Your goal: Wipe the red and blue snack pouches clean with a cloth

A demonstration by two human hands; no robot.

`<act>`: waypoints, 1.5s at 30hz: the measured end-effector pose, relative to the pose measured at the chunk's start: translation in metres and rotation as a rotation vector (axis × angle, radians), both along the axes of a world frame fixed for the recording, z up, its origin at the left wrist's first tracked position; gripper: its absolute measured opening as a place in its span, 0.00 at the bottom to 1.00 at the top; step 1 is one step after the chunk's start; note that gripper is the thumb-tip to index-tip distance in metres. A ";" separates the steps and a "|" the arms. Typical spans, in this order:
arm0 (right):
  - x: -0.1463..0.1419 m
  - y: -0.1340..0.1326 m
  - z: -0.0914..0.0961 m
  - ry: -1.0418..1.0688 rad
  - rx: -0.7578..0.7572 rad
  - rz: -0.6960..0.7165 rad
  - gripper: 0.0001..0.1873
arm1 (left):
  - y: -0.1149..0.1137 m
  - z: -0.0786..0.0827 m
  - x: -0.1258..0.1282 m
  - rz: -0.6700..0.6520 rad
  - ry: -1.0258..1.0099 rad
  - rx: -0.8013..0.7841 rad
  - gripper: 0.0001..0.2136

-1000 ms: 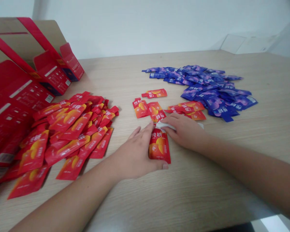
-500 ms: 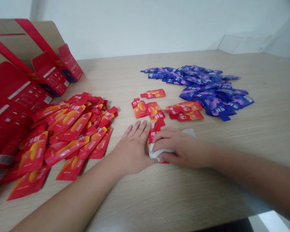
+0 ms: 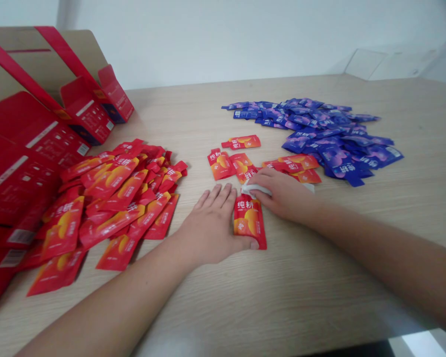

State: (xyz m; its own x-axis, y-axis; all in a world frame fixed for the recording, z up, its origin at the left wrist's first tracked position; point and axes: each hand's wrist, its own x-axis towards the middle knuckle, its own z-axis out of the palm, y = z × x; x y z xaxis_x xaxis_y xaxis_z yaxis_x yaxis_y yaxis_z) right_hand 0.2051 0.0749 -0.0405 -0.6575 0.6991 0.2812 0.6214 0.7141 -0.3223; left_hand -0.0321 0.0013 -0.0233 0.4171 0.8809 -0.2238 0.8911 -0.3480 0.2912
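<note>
A red and orange pouch (image 3: 250,221) lies flat on the wooden table (image 3: 282,297) in front of me. My left hand (image 3: 211,228) lies flat beside it, fingers stretched out, thumb pressing the pouch's lower edge. My right hand (image 3: 282,194) is closed on a crumpled white cloth (image 3: 254,189) at the pouch's top end. Several more red pouches (image 3: 241,166) lie just beyond my hands.
A big heap of red pouches (image 3: 111,198) covers the left of the table, beside red cardboard boxes (image 3: 29,144). A heap of blue and purple pouches (image 3: 319,134) lies at the back right. A white wall stands behind the table.
My right hand has slid the white cloth from the pouch's lower end up to its top end. The left hand stayed in place against the pouch.
</note>
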 end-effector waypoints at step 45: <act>0.007 -0.006 0.002 0.099 -0.082 0.080 0.11 | -0.021 -0.005 0.015 -0.204 -0.001 0.248 0.36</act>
State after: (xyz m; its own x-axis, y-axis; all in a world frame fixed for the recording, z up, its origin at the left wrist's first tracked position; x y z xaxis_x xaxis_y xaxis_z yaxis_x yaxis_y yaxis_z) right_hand 0.2120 0.0694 -0.0380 -0.6839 0.6688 0.2914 0.5257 0.7288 -0.4387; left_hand -0.0170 -0.0198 -0.0280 0.5905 0.8070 -0.0122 0.7957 -0.5796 0.1758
